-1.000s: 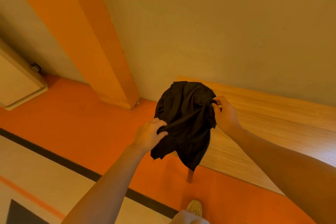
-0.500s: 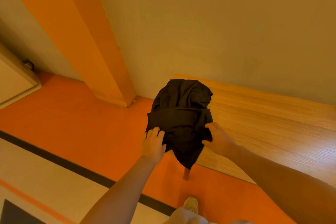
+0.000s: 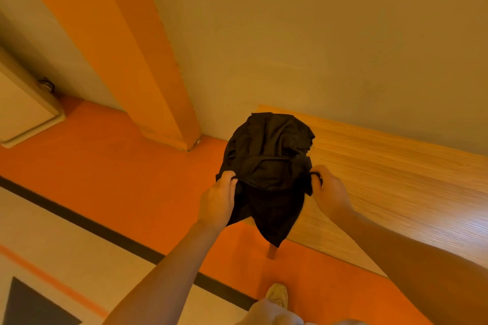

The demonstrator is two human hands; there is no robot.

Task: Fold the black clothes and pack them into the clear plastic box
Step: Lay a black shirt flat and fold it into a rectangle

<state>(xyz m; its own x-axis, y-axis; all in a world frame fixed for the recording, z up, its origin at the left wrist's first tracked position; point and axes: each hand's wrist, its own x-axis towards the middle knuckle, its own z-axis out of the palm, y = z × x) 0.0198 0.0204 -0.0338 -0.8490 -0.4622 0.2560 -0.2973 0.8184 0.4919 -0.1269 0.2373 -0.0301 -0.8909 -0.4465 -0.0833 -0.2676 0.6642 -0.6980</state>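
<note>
A crumpled black garment (image 3: 266, 163) lies bunched at the left corner of a wooden table (image 3: 390, 179), with its lower part hanging off the front edge. My left hand (image 3: 217, 202) grips the garment's left edge, fingers curled into the cloth. On the other side my right hand (image 3: 327, 190) pinches the right edge of the fabric. Both hands hold it at about the same height. No clear plastic box is in view.
The table stands against a beige wall (image 3: 317, 47). An orange pillar (image 3: 142, 60) rises to the left. The floor (image 3: 118, 171) is orange with a black stripe. A pale cabinet (image 3: 21, 111) sits at far left. My shoe (image 3: 277, 295) shows below.
My hands have shifted from resting low on the garment to gripping its left and right edges higher up. The cloth is pulled a little wider between them.
</note>
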